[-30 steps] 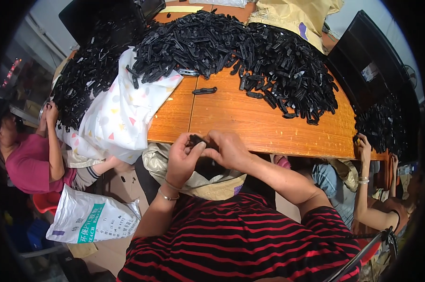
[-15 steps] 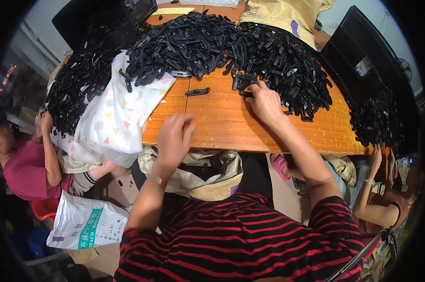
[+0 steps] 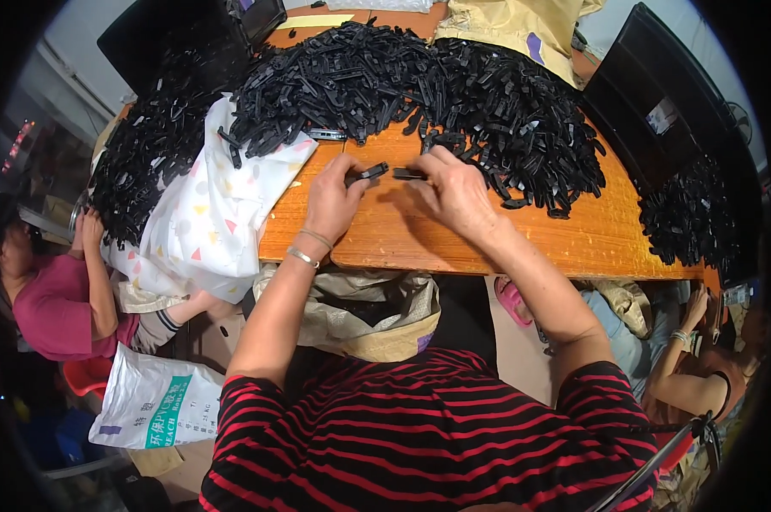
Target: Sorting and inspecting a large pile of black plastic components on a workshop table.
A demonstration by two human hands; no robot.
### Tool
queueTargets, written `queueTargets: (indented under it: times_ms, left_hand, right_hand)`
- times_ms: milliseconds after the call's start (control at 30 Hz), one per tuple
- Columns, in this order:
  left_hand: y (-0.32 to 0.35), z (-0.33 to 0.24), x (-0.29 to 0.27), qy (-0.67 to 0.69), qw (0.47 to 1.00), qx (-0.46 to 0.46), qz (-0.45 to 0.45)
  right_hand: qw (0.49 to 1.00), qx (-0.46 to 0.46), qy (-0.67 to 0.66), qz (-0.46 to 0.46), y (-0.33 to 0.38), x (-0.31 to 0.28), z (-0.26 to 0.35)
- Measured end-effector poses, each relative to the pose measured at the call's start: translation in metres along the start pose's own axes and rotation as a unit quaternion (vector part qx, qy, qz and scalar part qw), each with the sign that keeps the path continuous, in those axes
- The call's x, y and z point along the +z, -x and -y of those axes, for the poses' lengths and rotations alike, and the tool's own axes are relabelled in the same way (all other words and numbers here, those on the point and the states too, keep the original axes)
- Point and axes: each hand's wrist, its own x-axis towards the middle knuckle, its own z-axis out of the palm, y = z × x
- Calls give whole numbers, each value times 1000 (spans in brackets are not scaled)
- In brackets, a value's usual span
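Head view, sole view on file. Left hand (image 3: 332, 198): closed in a narrow pinch on one short black plastic piece (image 3: 366, 174), held just above the wooden table (image 3: 573, 243). Right hand (image 3: 455, 194): fingers closed likewise on a second, slimmer black strip (image 3: 409, 174), its free end turned toward the first, the two tips near but apart. Pieces in hand: two, one per hand, both over bare wood at the near edge of the heap. Handling, by judgement: light, stiff, moulded plastic, smooth and somewhat slick, not fragile; best taken near one end between thumb and forefinger, with the mating end left free. Heap of like black parts (image 3: 419, 85): one long mound across the far side of the table, past counting. Further dark mound (image 3: 691, 218) at the right end: one, also uncounted. Patterned white cloth (image 3: 219, 218) draped over the left table edge: one, with a few stray parts on it. Open tan sack (image 3: 377, 311) under the table edge, before the striped shirt: one. White printed bag (image 3: 151, 401) on the floor at left: one. Other people seated: two, one at each side, hands of each at the heaps.
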Motion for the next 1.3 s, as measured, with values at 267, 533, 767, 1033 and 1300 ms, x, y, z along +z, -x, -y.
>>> queueTargets:
  times_ms: [267, 533, 767, 1033, 1300]
  left_hand:
    - [20, -34, -15, 494, 852, -167, 50]
    - [28, -43, -23, 519, 834, -178, 51]
    - [37, -66, -28, 466, 876, -128, -2]
    - [39, -66, -30, 265, 964, 16, -33]
    - [39, -75, -25, 452, 886, -96, -35]
  right_hand:
    - [997, -72, -26, 5, -12, 2, 34]
    - [997, -72, -23, -8, -8, 4, 35]
    - [989, 12, -133, 55, -13, -3, 37]
    - [943, 170, -263, 114, -11, 0, 31]
    - [938, 176, -285, 84, -3, 6, 35]
